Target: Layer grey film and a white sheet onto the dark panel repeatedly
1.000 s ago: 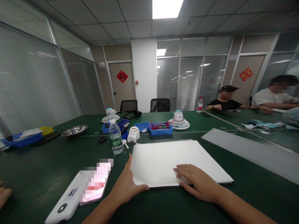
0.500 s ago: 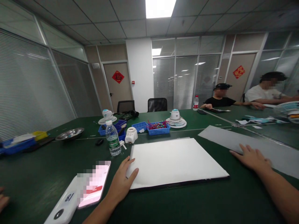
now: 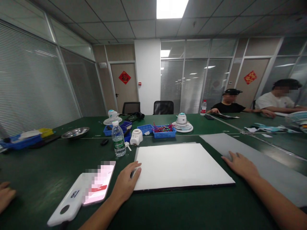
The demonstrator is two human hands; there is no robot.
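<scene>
A flat white sheet or board (image 3: pixel 178 167) with a dark near edge lies on the green table in front of me. My left hand (image 3: pixel 126 180) rests on its left edge, thumb and fingers bent with a small gap between them. To the right, my right hand (image 3: pixel 243 166) is palm down with fingers spread, over the near edge of a grey translucent sheet (image 3: pixel 259 167). Its fingertips point toward the white board, apart from it. Whether the right palm presses on the sheet is hidden.
Left of me lie a white device marked 18 (image 3: pixel 68 201) and a lit phone (image 3: pixel 100 188). A water bottle (image 3: pixel 118 140), a white fan part (image 3: pixel 136 137) and blue trays (image 3: pixel 164 134) stand beyond. Another person's hand (image 3: pixel 6 196) shows at far left; two people sit at right.
My right hand has moved left toward the white board, off the middle of the grey sheet. The left thumb and fingers have drawn closer together at the board's edge. The view has shifted slightly.
</scene>
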